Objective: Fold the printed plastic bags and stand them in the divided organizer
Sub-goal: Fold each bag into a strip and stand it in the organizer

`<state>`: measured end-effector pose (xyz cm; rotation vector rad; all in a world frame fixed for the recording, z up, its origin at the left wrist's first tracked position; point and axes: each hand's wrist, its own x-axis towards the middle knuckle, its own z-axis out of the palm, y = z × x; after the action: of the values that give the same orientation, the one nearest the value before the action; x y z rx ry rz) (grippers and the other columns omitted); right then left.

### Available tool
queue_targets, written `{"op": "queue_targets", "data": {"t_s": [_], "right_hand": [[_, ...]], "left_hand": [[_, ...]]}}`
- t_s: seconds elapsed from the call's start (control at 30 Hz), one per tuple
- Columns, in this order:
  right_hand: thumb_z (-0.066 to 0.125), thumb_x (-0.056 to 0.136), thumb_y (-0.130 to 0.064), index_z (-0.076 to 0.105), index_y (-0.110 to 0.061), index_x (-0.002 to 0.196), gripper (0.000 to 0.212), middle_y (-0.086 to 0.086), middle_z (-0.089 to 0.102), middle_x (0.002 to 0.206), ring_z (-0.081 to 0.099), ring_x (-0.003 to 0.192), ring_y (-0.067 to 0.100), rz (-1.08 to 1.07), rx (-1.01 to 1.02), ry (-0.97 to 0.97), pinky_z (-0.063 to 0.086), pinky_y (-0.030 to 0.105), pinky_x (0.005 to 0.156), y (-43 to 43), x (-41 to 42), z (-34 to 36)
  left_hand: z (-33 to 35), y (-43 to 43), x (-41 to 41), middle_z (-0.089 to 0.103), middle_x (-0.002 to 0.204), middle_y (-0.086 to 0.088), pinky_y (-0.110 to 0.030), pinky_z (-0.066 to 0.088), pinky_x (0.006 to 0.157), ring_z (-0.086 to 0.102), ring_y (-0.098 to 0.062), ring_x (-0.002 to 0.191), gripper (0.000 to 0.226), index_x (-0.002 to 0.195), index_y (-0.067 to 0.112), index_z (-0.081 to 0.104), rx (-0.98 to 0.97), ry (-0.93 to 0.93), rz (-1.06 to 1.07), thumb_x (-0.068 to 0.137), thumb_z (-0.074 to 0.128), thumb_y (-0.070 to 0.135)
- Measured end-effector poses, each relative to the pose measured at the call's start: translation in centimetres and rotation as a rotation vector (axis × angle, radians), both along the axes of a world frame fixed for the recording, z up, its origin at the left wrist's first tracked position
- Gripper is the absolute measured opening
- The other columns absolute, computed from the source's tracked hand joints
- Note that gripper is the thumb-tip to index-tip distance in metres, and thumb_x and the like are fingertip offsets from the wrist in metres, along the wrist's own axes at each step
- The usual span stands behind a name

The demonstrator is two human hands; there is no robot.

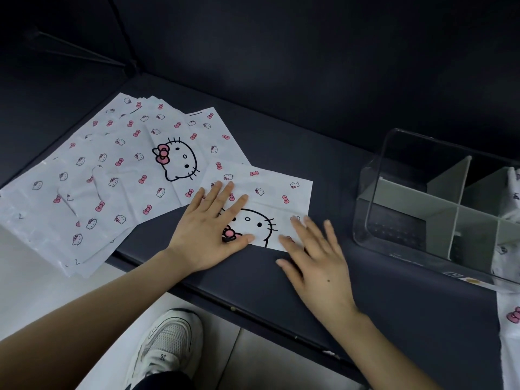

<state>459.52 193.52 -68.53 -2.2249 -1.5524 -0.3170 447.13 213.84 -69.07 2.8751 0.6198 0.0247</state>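
Observation:
A white plastic bag (270, 192) printed with cat faces and pink bows lies folded into a flat band on the dark surface. My left hand (211, 229) presses flat on its left part with straight fingers. My right hand (315, 257) lies flat at the bag's lower right corner, fingertips on the plastic. A fanned pile of unfolded printed bags (112, 175) lies to the left. The clear divided organizer (439, 220) with grey partitions stands at the right, with a folded bag (512, 198) upright in a right-hand compartment.
Another printed bag (510, 327) hangs over the surface's edge at the far right. The front edge of the dark surface (253, 308) runs diagonally below my hands. A white sneaker (168, 342) stands on the pale floor beneath. A dark wall backs the surface.

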Motion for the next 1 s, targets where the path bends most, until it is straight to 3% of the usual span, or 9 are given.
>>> {"op": "queue_targets", "data": {"t_s": [0.13, 0.27, 0.37, 0.43, 0.53, 0.63, 0.77, 0.9, 1.0], "right_hand": [[0.081, 0.072, -0.004, 0.073, -0.009, 0.080, 0.012, 0.006, 0.073, 0.099, 0.069, 0.099, 0.023, 0.136, 0.006, -0.090, 0.033, 0.043, 0.109, 1.0, 1.3, -0.4], [0.070, 0.077, 0.004, 0.066, -0.005, 0.073, 0.010, 0.007, 0.070, 0.084, 0.069, 0.080, 0.021, 0.145, 0.037, -0.022, 0.032, 0.034, 0.112, 1.6, 1.6, -0.2], [0.047, 0.091, -0.012, 0.062, -0.005, 0.077, 0.021, 0.003, 0.063, 0.071, 0.060, 0.062, 0.022, 0.052, 0.045, 0.249, 0.036, 0.023, 0.107, 1.1, 1.5, 0.8], [0.042, 0.092, -0.019, 0.059, -0.009, 0.080, 0.022, -0.002, 0.059, 0.067, 0.056, 0.057, 0.015, 0.018, 0.019, 0.442, 0.047, 0.019, 0.081, 0.1, 1.0, 1.8], [0.047, 0.093, -0.021, 0.056, -0.017, 0.081, 0.015, -0.013, 0.049, 0.060, 0.047, 0.054, 0.011, -0.026, -0.051, 0.611, 0.036, 0.012, 0.054, -1.1, 0.2, 2.6], [0.058, 0.094, -0.016, 0.062, -0.022, 0.081, 0.015, -0.007, 0.064, 0.072, 0.058, 0.066, 0.011, -0.108, -0.070, 0.926, 0.042, 0.017, 0.065, -1.0, 0.6, 3.0], [0.069, 0.085, -0.015, 0.070, -0.021, 0.096, 0.013, 0.000, 0.073, 0.096, 0.067, 0.089, 0.010, -0.091, -0.022, 1.366, 0.050, 0.023, 0.082, -0.8, 1.6, 4.5], [0.072, 0.084, -0.014, 0.072, -0.012, 0.082, 0.002, 0.014, 0.071, 0.088, 0.063, 0.080, 0.013, -0.138, -0.014, 1.366, 0.046, 0.030, 0.076, -0.1, 1.9, 4.7], [0.065, 0.090, -0.018, 0.067, -0.013, 0.085, 0.007, 0.007, 0.073, 0.084, 0.068, 0.080, 0.018, -0.276, 0.026, 1.307, 0.051, 0.033, 0.073, 1.3, 2.4, 3.9]], "left_hand": [[-0.1, 0.3, -0.3, 0.013, 0.158, -0.005, -0.037, 0.000, 0.120, 0.006, -0.020, 0.147, 0.085, 0.149, 0.027, 0.027, -0.044, -0.084, -0.019, 0.085, 0.009, 0.080], [0.4, 1.0, -1.1, 0.033, 0.151, -0.002, -0.020, 0.002, 0.118, 0.020, -0.015, 0.143, 0.078, 0.134, 0.019, 0.055, -0.259, -0.257, 0.005, 0.086, 0.029, 0.074], [1.8, 2.1, -3.5, 0.053, 0.137, 0.008, -0.027, 0.028, 0.113, 0.039, -0.006, 0.134, 0.071, 0.121, 0.019, 0.065, -0.392, -0.306, -0.066, 0.087, 0.035, 0.073], [2.3, 2.8, -5.6, 0.061, 0.127, 0.011, -0.028, 0.036, 0.106, 0.049, -0.003, 0.125, 0.064, 0.119, 0.020, 0.066, -0.410, -0.295, -0.134, 0.088, 0.040, 0.070], [2.5, 2.7, -7.5, 0.065, 0.120, 0.016, -0.022, 0.036, 0.107, 0.054, 0.003, 0.118, 0.059, 0.115, 0.020, 0.070, -0.428, -0.303, -0.109, 0.090, 0.042, 0.066], [2.6, 1.5, -7.1, 0.068, 0.104, 0.026, -0.003, 0.034, 0.095, 0.055, 0.007, 0.111, 0.048, 0.104, 0.030, 0.073, -0.476, -0.344, 0.121, 0.086, 0.043, 0.063], [3.1, 0.3, -5.9, 0.066, 0.091, 0.029, -0.004, 0.038, 0.076, 0.059, 0.009, 0.087, 0.021, 0.084, 0.063, 0.063, -0.578, -0.378, 0.303, 0.089, 0.052, 0.046], [2.7, 0.3, -4.8, 0.062, 0.068, 0.004, -0.012, 0.036, 0.061, 0.054, -0.008, 0.065, 0.026, 0.073, 0.027, 0.063, -0.597, -0.411, 0.439, 0.097, 0.053, 0.029], [2.6, 0.5, -3.6, 0.033, 0.054, -0.003, -0.022, 0.025, 0.052, 0.029, -0.015, 0.053, 0.043, 0.064, 0.010, 0.033, -0.500, -0.392, 0.527, 0.097, 0.052, 0.028]]}}
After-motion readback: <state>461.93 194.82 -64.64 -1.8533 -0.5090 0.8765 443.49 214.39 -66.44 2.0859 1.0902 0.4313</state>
